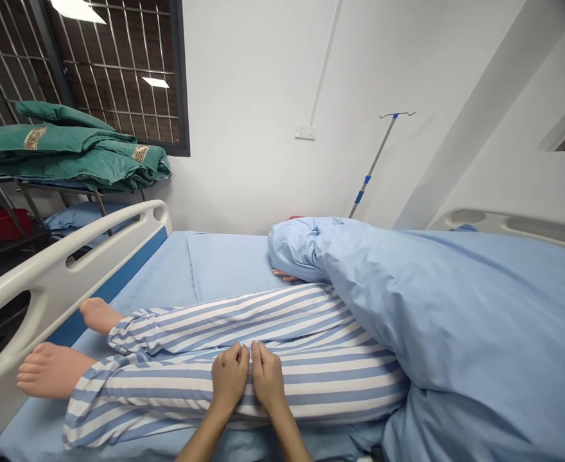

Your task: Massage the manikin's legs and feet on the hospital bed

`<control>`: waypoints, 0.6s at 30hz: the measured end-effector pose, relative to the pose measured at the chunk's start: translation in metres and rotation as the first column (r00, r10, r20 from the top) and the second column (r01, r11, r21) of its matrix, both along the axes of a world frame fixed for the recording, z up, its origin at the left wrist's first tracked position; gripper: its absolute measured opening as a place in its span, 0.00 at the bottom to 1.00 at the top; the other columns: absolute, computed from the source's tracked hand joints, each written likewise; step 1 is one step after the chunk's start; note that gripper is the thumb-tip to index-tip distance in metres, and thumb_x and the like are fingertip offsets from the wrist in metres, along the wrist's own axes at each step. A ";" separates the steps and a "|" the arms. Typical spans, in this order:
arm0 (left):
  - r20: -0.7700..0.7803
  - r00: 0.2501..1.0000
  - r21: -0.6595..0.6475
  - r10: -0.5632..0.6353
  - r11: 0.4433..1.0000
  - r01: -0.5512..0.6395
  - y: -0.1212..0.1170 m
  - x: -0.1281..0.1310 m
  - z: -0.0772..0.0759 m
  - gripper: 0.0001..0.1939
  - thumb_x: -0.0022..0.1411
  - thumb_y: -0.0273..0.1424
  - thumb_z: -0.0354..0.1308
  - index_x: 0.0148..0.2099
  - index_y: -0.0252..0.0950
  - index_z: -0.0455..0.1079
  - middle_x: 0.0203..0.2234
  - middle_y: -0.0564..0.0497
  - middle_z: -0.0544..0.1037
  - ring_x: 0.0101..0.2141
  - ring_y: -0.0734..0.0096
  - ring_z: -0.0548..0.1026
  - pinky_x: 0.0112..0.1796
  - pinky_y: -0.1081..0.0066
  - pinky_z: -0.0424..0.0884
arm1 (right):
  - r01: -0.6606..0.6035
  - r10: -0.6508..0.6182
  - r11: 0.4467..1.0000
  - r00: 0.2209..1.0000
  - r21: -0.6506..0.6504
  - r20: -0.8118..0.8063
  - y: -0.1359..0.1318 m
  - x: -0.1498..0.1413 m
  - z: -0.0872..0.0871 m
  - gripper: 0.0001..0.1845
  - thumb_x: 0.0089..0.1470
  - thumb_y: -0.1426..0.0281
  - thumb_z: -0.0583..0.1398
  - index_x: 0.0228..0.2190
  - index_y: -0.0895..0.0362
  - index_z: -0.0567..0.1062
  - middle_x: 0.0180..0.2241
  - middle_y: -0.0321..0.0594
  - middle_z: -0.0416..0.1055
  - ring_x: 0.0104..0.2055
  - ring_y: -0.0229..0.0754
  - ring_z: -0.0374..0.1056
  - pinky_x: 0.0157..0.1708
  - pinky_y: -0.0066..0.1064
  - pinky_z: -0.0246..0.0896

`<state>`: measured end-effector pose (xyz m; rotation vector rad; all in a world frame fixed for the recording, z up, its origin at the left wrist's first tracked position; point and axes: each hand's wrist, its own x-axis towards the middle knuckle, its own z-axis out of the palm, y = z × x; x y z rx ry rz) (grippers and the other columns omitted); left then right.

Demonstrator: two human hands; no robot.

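Note:
A manikin-like figure in blue-and-white striped trousers [176,378] lies along the bed, its bare feet [51,369] at the left. Over its nearer leg, around the knee, my left hand [230,373] is closed into a fist, knuckles up. Right beside it, almost touching, my right hand [267,373] is also closed. No cloth bunches up around either fist, and the fingertips are turned down out of sight. A light blue quilt [436,321] covers the upper body. Some fingers of the figure's hand [285,274] show under the quilt's edge.
The bed's white footboard [80,250] rises at the left. Beyond it, folded green bedding [70,151] lies on a rack, with a red basin [3,223] lower down. An infusion pole [373,167] stands behind the bed. A light blue sheet [229,263] covers the mattress.

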<state>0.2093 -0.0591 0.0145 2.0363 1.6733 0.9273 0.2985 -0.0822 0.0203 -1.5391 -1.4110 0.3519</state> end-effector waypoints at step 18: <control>0.518 0.851 -0.067 -0.093 0.987 0.148 0.004 0.038 0.036 0.19 0.57 0.41 0.44 0.19 0.38 0.46 0.14 0.59 0.52 0.19 0.77 0.54 0.23 0.75 0.52 | 0.019 0.009 0.996 0.951 0.089 -0.308 -0.004 0.008 -0.005 0.21 0.60 0.63 0.44 0.22 0.57 0.67 0.20 0.37 0.65 0.23 0.37 0.60 0.25 0.27 0.51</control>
